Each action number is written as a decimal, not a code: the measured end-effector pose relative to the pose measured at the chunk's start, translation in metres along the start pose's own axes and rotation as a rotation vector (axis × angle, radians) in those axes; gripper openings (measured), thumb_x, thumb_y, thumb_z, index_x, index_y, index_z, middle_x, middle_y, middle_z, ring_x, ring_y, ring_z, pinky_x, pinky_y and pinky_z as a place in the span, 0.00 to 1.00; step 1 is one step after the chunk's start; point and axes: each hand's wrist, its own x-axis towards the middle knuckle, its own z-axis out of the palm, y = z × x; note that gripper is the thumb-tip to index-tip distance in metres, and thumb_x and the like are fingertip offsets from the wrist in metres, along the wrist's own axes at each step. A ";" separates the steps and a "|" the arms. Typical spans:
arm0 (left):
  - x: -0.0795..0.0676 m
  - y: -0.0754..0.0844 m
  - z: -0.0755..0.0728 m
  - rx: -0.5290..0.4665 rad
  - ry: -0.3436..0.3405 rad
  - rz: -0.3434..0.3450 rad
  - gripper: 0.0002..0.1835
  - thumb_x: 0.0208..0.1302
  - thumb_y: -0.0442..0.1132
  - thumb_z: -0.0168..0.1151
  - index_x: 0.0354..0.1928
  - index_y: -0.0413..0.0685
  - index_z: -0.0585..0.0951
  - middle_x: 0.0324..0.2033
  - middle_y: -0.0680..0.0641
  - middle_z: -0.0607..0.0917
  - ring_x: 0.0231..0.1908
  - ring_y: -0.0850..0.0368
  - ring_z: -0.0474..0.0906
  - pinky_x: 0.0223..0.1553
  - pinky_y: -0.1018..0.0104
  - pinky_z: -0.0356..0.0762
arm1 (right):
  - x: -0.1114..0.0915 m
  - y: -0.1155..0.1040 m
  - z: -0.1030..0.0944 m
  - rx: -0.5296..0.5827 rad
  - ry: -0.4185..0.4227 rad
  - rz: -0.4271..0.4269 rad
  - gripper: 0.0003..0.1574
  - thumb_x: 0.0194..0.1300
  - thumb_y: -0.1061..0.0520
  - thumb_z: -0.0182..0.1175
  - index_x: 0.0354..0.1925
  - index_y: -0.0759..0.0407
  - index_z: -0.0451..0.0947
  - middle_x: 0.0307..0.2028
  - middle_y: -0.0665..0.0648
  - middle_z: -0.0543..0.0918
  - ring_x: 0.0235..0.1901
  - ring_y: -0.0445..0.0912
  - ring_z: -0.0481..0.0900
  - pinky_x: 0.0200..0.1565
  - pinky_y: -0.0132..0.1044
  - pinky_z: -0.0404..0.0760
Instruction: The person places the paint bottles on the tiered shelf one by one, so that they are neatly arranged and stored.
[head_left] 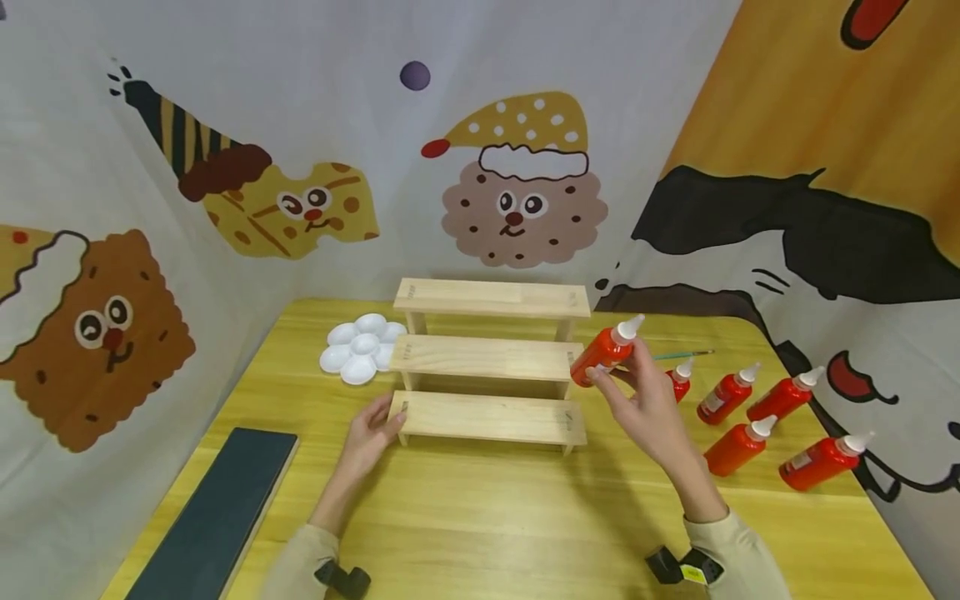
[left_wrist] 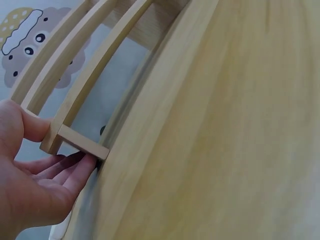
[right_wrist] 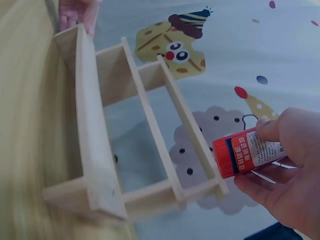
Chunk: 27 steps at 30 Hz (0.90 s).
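"Head view: how are the left hand (head_left: 369, 437) and the right hand (head_left: 648, 404) placed?"

"Well apart; the left hand grips the left end of the lowest tier of a three-tier wooden stand (head_left: 487, 417) on the bench (head_left: 480, 517); the left wrist view shows its thumb against the plank and its fingers at the leg."

"And the right hand?"

"Clamped on a red squeeze bottle (head_left: 594, 362), thumb on one side and fingers on the other; the bottle is tilted, held up near the stand's right end, its white nozzle (head_left: 628, 327) uppermost; whether it touches the stand, I cannot tell."

"What else is on the bench?"

"Five more red bottles (head_left: 735, 451) to the right, one partly hidden behind the right hand; a thin paintbrush (head_left: 688, 355) beyond them; a white flower-shaped palette (head_left: 365, 344) just left of the stand; a dark board (head_left: 217, 517) at the bench's left side."
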 end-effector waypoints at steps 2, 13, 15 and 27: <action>-0.001 -0.002 0.002 -0.020 0.013 -0.008 0.32 0.72 0.36 0.60 0.73 0.31 0.64 0.69 0.28 0.70 0.69 0.34 0.67 0.69 0.48 0.71 | 0.005 -0.001 0.005 0.016 0.001 0.008 0.29 0.66 0.68 0.66 0.62 0.64 0.69 0.52 0.61 0.83 0.51 0.30 0.79 0.52 0.19 0.80; 0.000 -0.003 0.002 -0.016 0.031 -0.029 0.32 0.73 0.38 0.60 0.74 0.32 0.64 0.70 0.28 0.68 0.71 0.34 0.64 0.69 0.48 0.69 | 0.045 -0.013 0.030 0.044 -0.035 -0.009 0.30 0.67 0.64 0.67 0.64 0.62 0.68 0.53 0.61 0.83 0.52 0.51 0.83 0.54 0.31 0.84; -0.001 -0.004 0.001 -0.018 0.032 -0.032 0.32 0.74 0.39 0.59 0.74 0.33 0.63 0.71 0.28 0.67 0.72 0.34 0.64 0.69 0.48 0.69 | 0.055 -0.016 0.037 0.070 -0.050 -0.015 0.31 0.67 0.64 0.66 0.65 0.62 0.68 0.53 0.62 0.83 0.52 0.54 0.84 0.54 0.39 0.86; -0.006 -0.002 0.006 -0.078 0.034 -0.040 0.32 0.74 0.40 0.59 0.74 0.33 0.63 0.70 0.28 0.68 0.69 0.33 0.68 0.64 0.58 0.77 | 0.110 -0.034 0.080 0.153 -0.176 -0.021 0.31 0.69 0.61 0.65 0.66 0.61 0.67 0.54 0.65 0.82 0.54 0.57 0.83 0.56 0.48 0.85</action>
